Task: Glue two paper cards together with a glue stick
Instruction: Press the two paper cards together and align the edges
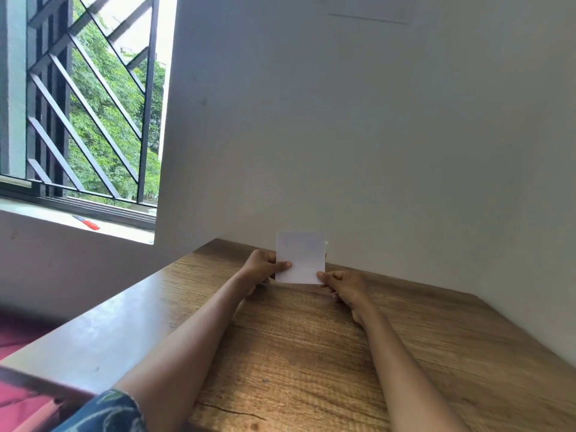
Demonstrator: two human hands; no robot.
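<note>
1. Card (300, 257) is standing upright above the far end of the table (311, 353), close to the wall.
2. Left hand (263, 265) is pinching its left edge, thumb in front.
3. Right hand (343, 283) is pinching its lower right corner.
4. Red pen (87, 222) is lying on the windowsill.

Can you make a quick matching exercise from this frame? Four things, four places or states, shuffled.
Things:
1. white card
2. left hand
3. right hand
4. red pen-like object

Places or states:
A. lies on the window sill
B. pinches the card's lower right corner
C. held upright above the wooden table, near the wall
D. grips the card's left edge

Pairs: 1-C, 2-D, 3-B, 4-A
</note>
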